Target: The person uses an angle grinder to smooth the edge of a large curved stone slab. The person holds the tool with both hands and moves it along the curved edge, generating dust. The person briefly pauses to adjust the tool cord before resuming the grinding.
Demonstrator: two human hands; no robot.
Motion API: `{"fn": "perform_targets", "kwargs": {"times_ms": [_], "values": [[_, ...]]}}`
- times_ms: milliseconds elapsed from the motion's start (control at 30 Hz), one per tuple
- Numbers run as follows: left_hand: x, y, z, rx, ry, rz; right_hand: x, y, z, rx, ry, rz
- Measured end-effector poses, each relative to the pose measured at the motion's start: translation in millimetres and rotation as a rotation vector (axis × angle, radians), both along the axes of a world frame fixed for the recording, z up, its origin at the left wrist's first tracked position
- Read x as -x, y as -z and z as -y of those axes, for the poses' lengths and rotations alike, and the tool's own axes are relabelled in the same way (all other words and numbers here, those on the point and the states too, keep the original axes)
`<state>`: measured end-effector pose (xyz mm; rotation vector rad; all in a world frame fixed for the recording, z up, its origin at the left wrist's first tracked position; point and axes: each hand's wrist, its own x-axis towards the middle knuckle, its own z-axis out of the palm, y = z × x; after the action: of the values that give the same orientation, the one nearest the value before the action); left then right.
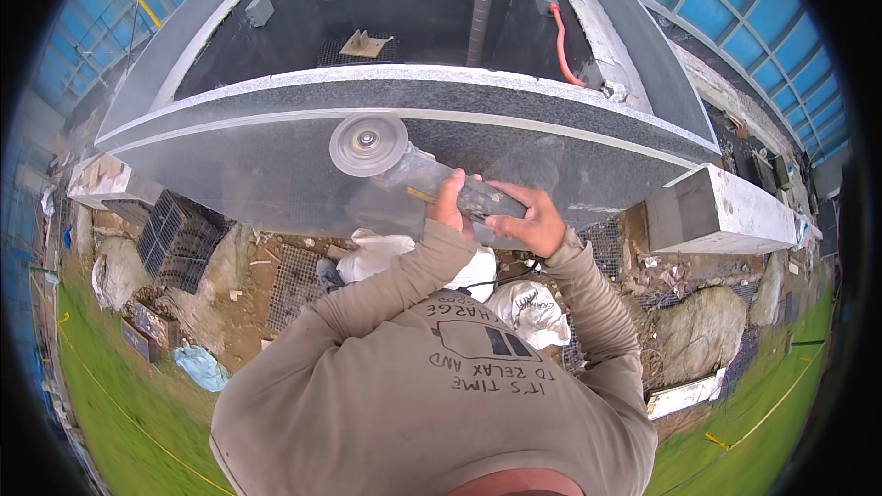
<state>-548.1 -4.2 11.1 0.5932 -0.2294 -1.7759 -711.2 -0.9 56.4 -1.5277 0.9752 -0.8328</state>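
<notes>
Outdoor site: we grip the angle grinder (413, 174) with both hands, left hand (448, 207) and right hand (533, 220) with fingers closed around its body. Its disc (367, 144) meets the grey granite slab (276, 161); below the slab lie rubble, white sacks (537, 312) and grass (110, 386).

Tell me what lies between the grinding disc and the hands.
In the head view, only the grinder's own dusty body spans from the disc to the left hand and right hand.
</notes>
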Motion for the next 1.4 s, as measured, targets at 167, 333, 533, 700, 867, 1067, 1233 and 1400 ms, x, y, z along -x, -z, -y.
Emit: {"fn": "perform_targets", "kwargs": {"times_ms": [167,333,533,700,867,1067,1233,1400], "values": [[3.4,-6.0,-2.9,0.000,-0.006,-0.003,2.9,-3.7,-1.6,-0.057,-0.004,-0.021],[6.9,-5.6,-3.1,-0.021,-0.006,-0.027,4.6,-1.8,-3.2,-0.058,0.004,0.006],[9.5,1.1,-2.4,-0.022,-0.010,0.000,5.0,-0.7,-6.3,-0.008,0.021,0.018],[14.2,6.0,-0.2,-0.027,-0.069,0.021,7.8,-0.7,-7.5,0.013,0.024,0.015],[15.1,1.7,-3.7,-0.043,-0.045,0.036,8.0,-0.4,-9.1,-0.008,0.030,0.025],[21.1,-4.4,-5.5,-0.066,-0.132,0.021,13.7,-6.0,-11.3,-0.137,0.023,0.002],[14.9,4.6,-1.6,-0.053,-0.057,0.045,9.4,1.1,-8.4,-0.043,0.017,0.015],[5.8,9.7,0.0,-0.050,-0.030,0.007,3.0,6.3,-5.5,-0.029,0.002,0.018]]}}
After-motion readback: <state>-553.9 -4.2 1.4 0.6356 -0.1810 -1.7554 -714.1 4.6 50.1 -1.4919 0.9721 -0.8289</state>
